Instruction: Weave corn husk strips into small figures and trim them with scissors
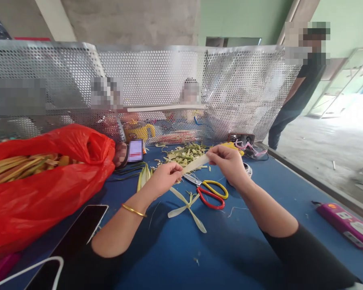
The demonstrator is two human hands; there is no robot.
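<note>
A pale flat strip (pixel 196 163) is stretched between my two hands above the blue table. My left hand (pixel 167 177), fingers pinched, grips its near left end. At the other end, my right hand (pixel 226 161) pinches the strip between thumb and fingers. Just below lie scissors (pixel 211 194) with one red and one yellow handle, blades partly behind the strip. Nearer to me a pale petal-like piece with several arms (pixel 188 205) lies flat. Behind my hands is a pile of green and pale trimmings (pixel 186 154).
At the left, a red plastic bag (pixel 78 189) holds long dry strips, with a dark phone (pixel 78 229) beside it. A purple box (pixel 346 225) lies right. Glasses (pixel 254 150) rest near the perforated metal screen (pixel 151 72). A person (pixel 305 88) stands beyond the table.
</note>
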